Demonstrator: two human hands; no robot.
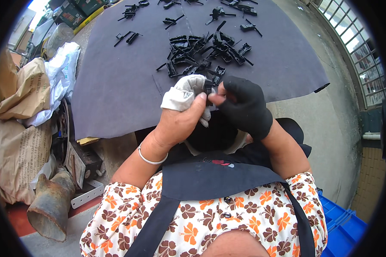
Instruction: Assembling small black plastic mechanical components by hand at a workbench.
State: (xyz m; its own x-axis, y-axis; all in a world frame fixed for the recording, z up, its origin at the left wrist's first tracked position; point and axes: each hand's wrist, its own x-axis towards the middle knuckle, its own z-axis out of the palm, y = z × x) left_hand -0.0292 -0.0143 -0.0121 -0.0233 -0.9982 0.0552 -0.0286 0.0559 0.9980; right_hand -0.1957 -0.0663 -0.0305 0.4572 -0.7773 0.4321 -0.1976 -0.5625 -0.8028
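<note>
My left hand [185, 100], in a pale glove that leaves the thumb bare, grips a small black plastic part [209, 87] between thumb and fingers. Against the right side of that part, my right hand [244, 103], in a black fingerless glove, has its thumb and forefinger drawn together; the fingertips are slightly blurred, and what they pinch is too small to make out. Just beyond both hands lies a heap of black plastic clip-like parts [193, 49], some with thin straps, on a table with a dark grey cover [124, 90].
Further small groups of black parts [131, 38] are spread toward the table's far side. At the left stand brown paper sacks [23, 145], a white plastic bag [62, 64] and a rusty pipe piece [51, 203]. A blue crate [341, 227] sits at the lower right, near a barred window [351, 38].
</note>
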